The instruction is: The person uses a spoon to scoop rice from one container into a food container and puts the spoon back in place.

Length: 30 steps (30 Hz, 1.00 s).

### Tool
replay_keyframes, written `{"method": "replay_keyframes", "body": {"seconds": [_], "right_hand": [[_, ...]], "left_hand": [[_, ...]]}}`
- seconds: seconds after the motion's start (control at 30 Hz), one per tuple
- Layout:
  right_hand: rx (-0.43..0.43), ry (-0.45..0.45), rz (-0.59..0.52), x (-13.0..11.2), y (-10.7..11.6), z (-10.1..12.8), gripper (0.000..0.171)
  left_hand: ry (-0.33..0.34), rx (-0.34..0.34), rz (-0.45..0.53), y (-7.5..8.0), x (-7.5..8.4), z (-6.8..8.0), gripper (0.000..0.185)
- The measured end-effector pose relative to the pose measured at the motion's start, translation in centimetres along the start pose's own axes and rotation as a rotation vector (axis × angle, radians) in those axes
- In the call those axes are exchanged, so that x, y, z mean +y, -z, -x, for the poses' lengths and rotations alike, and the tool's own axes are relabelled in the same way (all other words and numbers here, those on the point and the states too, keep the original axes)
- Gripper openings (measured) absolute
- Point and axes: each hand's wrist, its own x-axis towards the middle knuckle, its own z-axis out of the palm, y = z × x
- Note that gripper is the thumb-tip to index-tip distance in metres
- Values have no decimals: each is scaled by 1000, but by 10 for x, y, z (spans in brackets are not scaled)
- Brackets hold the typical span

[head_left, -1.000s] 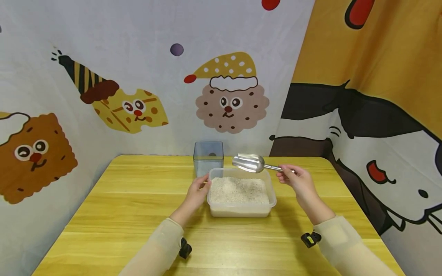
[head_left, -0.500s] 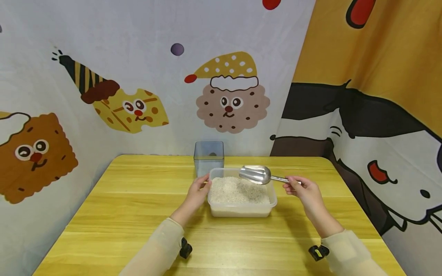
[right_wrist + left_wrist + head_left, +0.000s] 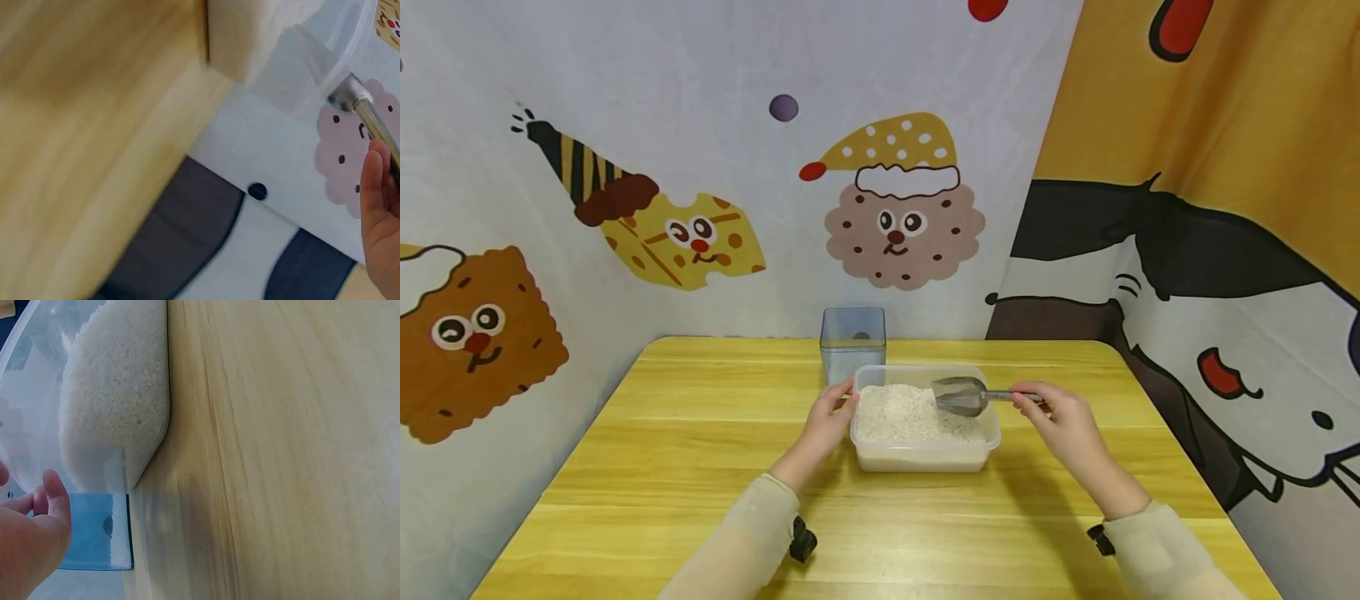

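A clear plastic container (image 3: 925,448) full of white rice (image 3: 891,410) stands on the table. My left hand (image 3: 826,421) grips its left rim, thumb and fingertips at the wall, as the left wrist view also shows (image 3: 37,534). My right hand (image 3: 1063,417) pinches the handle of a metal scoop (image 3: 962,397) between thumb and fingers. The scoop's bowl hangs over the right part of the rice, turned so that its surface looks dark. In the right wrist view the scoop's bowl (image 3: 350,92) sits by the container's rim, mostly hidden behind the wall.
Just behind the container, to the left, stands a bluish see-through square bin (image 3: 853,342); a white layer shows low in it in the left wrist view. The wooden table (image 3: 700,467) ends at a cartoon-printed cloth (image 3: 700,100) at the back and sides.
The scoop has come down and slightly right, from above the container's back edge to over the rice, and its bowl has rolled over. The left hand and container have stayed put.
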Motion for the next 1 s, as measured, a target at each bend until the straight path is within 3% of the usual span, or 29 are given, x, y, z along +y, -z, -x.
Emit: {"method": "replay_keyframes", "body": {"seconds": [0.1, 0.27, 0.43, 0.53, 0.67, 0.8, 0.87, 1.0], "right_hand": [[15, 169, 125, -6, 3, -3, 13], [-2, 391, 193, -13, 7, -12, 9], [-46, 515, 236, -18, 7, -16, 42], [-70, 557, 270, -18, 5, -16, 52], [-105, 566, 288, -20, 6, -15, 55], [-141, 516, 284, -24, 8, -15, 24], [-164, 469, 276, -26, 10, -15, 7], [-238, 315, 233, -30, 12, -15, 5]], "left_hand": [[4, -2, 5, 0, -1, -1, 42], [-1, -6, 11, 1, 5, 2, 42], [0, -22, 15, 4, 25, 10, 41], [-7, -26, 7, 5, 31, 14, 41], [-4, -31, 8, 6, 38, 16, 41], [4, -33, 10, 5, 39, 17, 42], [4, -35, 7, 5, 38, 16, 42], [7, -35, 7, 5, 34, 15, 42]]}}
